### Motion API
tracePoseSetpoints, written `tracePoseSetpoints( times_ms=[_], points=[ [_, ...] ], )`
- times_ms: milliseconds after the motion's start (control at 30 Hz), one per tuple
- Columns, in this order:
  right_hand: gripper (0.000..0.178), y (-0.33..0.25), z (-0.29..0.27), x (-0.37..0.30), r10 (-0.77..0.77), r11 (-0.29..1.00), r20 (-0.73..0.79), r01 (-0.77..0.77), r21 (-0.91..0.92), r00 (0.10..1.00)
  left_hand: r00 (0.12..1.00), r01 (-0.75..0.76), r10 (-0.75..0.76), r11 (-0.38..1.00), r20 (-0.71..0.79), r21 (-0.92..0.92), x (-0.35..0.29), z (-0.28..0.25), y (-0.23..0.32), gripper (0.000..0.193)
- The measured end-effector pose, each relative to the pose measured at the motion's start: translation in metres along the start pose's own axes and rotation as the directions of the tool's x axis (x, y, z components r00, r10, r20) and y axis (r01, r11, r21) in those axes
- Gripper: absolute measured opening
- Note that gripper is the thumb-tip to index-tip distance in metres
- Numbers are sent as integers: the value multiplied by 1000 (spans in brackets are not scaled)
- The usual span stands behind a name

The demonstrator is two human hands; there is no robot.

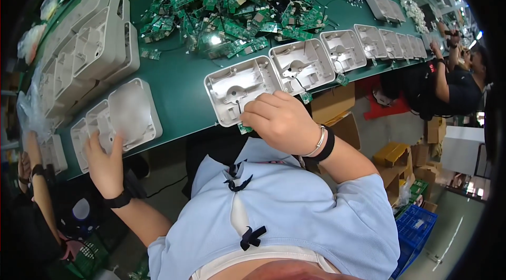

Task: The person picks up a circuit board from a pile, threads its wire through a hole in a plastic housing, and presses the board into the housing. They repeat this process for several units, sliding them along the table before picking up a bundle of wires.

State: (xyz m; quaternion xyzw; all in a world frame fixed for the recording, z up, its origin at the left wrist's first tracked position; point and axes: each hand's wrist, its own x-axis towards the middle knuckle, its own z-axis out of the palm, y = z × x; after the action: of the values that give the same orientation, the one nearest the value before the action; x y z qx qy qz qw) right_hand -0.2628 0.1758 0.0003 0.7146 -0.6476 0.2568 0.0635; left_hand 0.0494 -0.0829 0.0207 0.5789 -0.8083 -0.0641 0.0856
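Observation:
My right hand is closed at the near edge of a white plastic housing, the left end of a row. Its fingertips pinch a small green circuit board, partly hidden beneath them, and a thin dark wire runs from there into the housing. At the left, my left hand has its thumb and fingers on either side of a wall of another white housing. That one lies near the table's front edge, with a smooth, blurred whitish area in its larger hollow.
A big heap of green circuit boards with wires covers the far middle of the green table. White housings are stacked at the left. More housings line the front edge rightward. Co-workers sit on both sides; cartons stand below right.

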Motion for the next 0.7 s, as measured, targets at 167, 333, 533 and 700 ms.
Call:
tracePoseSetpoints(
  times_ms=[167, 333, 533, 700],
  points=[
    [17, 9, -6, -2, 14, 999, -29, -15, -42, 999, 995, -92, 91, 996, -41, -9, -4, 8, -5, 67],
    [17, 19, -10, -11, 24, 998, -2, -25, -52, 1000, 925, -299, 289, 954, -246, -1, -16, 0, 9, 57],
    [20, 18, -10, -18, 24, 997, -11, -25, -67, 1000, 834, -429, 551, 601, -40, -674, -56, -8, 77, 63],
    [25, 20, -23, -25, 44, 999, -174, -41, 22, 984, 744, -167, 602, 587, 289, -792, -46, 17, 113, 72]
  ],
)
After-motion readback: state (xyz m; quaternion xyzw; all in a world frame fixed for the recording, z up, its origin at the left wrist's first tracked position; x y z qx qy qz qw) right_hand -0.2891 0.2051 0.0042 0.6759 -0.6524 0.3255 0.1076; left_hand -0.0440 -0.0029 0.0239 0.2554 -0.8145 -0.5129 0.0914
